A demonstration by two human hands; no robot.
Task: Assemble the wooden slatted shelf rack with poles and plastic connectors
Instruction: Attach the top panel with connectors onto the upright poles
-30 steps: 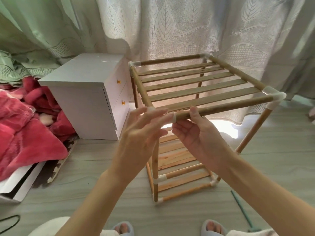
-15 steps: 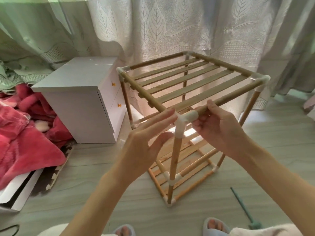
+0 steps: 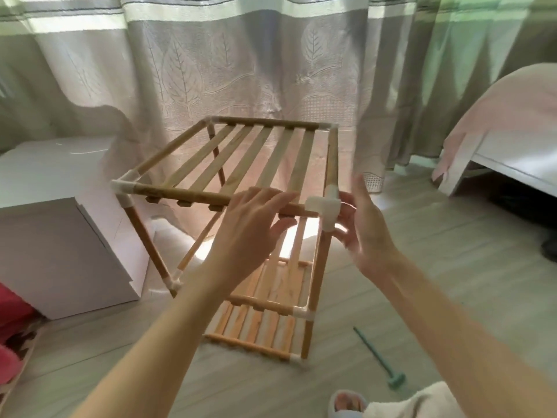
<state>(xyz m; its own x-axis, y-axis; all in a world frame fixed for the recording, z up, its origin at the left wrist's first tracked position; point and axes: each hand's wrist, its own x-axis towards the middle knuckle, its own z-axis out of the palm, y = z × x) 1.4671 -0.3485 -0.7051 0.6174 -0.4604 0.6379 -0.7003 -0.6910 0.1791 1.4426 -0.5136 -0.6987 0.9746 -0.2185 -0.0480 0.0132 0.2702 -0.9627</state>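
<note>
Three slatted tiers stand on the floor at the middle of the frame: the rack (image 3: 241, 206) looks fully pinned together, wooden poles seated in white plastic connectors at every corner I can see.

Left hand (image 3: 256, 227): fingers straight, laid over the front pole (image 3: 180, 194) of the top tier, thumb underneath. Touching, not clamped. Right hand (image 3: 364, 224): fingers spread and relaxed, just right of the near corner connector (image 3: 324, 206); whether they touch it I cannot tell, the hand is blurred.

Handling, as I judge it:
- Light. Thin poles, thin slats, much air between.
- Stiff along each pole, but the whole frame probably racks and wobbles, since push-fit joints carry it.
- Slats are the weak part; not the place to lift.
- Plastic corners are smooth, likely slippery, and a pull there could unseat a pole.
- Best hold: two opposite top poles close to the corners, lifting straight up.

Lower right of frame: green mallet (image 3: 379, 357) lying on the floor, well apart from the rack. White cabinet (image 3: 60, 236) at left, near the rack's left legs.
</note>
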